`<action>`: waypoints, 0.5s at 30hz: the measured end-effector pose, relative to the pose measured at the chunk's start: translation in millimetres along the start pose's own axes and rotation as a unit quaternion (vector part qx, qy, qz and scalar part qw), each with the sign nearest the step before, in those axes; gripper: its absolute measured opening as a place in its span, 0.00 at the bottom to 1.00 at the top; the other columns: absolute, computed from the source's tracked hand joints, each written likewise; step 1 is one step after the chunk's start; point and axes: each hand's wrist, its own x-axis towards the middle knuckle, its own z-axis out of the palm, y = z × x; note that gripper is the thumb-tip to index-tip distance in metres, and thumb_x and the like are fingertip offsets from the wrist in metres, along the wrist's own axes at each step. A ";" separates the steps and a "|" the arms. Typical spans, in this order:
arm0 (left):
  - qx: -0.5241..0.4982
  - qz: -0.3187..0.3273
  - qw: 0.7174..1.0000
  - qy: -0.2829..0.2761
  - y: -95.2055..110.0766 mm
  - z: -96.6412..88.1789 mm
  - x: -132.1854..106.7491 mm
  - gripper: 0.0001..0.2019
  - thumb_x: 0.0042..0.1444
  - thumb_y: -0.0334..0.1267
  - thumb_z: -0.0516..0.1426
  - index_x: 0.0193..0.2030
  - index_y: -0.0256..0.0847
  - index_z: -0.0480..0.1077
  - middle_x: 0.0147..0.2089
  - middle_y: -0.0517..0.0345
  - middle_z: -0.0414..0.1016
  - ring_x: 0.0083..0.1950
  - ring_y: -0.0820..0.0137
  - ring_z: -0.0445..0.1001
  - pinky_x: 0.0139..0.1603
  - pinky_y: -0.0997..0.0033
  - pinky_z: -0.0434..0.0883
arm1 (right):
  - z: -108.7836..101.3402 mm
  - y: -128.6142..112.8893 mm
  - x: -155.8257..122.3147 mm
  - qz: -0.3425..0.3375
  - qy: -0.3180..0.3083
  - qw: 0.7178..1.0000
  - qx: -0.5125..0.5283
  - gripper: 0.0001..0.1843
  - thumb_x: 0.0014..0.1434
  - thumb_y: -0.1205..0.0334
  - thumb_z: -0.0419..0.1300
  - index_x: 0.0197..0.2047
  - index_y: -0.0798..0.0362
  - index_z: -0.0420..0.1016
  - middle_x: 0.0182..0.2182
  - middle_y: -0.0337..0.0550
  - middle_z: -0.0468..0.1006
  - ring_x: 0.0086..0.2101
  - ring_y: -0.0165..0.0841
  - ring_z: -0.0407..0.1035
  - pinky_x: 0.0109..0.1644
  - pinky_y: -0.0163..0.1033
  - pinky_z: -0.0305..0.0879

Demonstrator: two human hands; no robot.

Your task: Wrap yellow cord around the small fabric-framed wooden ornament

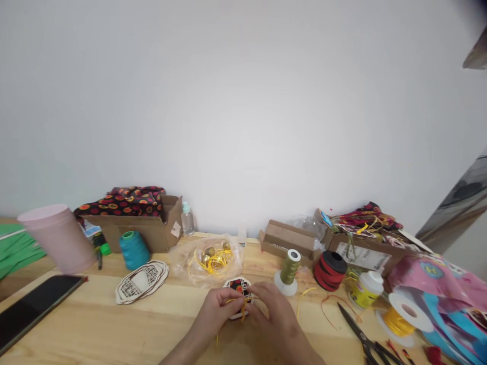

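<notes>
Both hands meet low in the middle of the wooden table (114, 319). My left hand (215, 310) pinches a yellow cord (242, 306) with its fingers closed. My right hand (274, 309) is curled with its fingers pressed against the same cord and a small round ornament (238, 286) with a white fretwork rim and red-and-black patterned cloth. The ornament lies on the table just beyond my fingertips. Part of it is hidden by my fingers.
A bag of gold bells and yellow cord (213, 258), stacked fretwork discs (141, 280), teal spool (133, 249), olive spool (289, 268), red-and-black spool (329, 270), glue bottle (364, 289), scissors (361, 334), yellow spool (399, 317), phone (34, 306), pink cup (59, 237), cardboard boxes (152, 228).
</notes>
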 end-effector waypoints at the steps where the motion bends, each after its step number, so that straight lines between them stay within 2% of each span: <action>1: -0.003 0.003 1.000 0.001 -0.2 -0.4 0.6 0.11 0.37 0.42 0.61 0.24 0.34 0.74 0.22 0.58 0.76 0.23 0.73 0.70 0.26 0.77 0.63 | 9.2 1.6 1.5 0.035 -0.026 0.999 0.032 0.10 0.50 0.64 0.54 0.35 0.54 0.73 0.29 0.46 0.74 0.31 0.33 0.67 0.34 0.35 0.63; 3: -0.006 0.008 1.000 0.005 -1.3 -1.6 2.1 0.12 0.35 0.42 0.62 0.23 0.33 0.73 0.20 0.58 0.76 0.22 0.74 0.69 0.25 0.78 0.63 | 19.0 4.6 3.2 0.103 -0.050 0.990 0.077 0.09 0.51 0.64 0.53 0.28 0.55 0.74 0.23 0.42 0.73 0.25 0.31 0.66 0.27 0.32 0.61; 5: -0.008 0.011 1.000 0.004 -3.1 -3.3 3.3 0.12 0.35 0.42 0.62 0.23 0.33 0.74 0.20 0.58 0.75 0.21 0.74 0.68 0.24 0.78 0.62 | 21.8 7.0 3.4 0.144 -0.041 0.983 0.105 0.11 0.51 0.63 0.53 0.25 0.55 0.74 0.19 0.40 0.70 0.23 0.29 0.63 0.24 0.31 0.57; 10: -0.013 0.018 1.000 -0.002 -6.9 -6.1 3.9 0.13 0.38 0.42 0.60 0.29 0.33 0.74 0.23 0.56 0.76 0.23 0.74 0.69 0.25 0.77 0.63 | 28.9 12.6 1.0 0.166 0.010 0.973 0.161 0.13 0.52 0.60 0.52 0.26 0.56 0.75 0.19 0.39 0.67 0.24 0.30 0.62 0.26 0.31 0.57; 15: 0.005 0.031 0.999 0.017 -7.4 -4.8 5.7 0.12 0.38 0.39 0.61 0.30 0.33 0.74 0.24 0.57 0.76 0.25 0.73 0.69 0.26 0.78 0.63 | 35.7 19.3 -0.4 0.162 0.021 0.977 0.139 0.13 0.51 0.59 0.52 0.26 0.56 0.75 0.18 0.39 0.66 0.22 0.30 0.60 0.24 0.31 0.56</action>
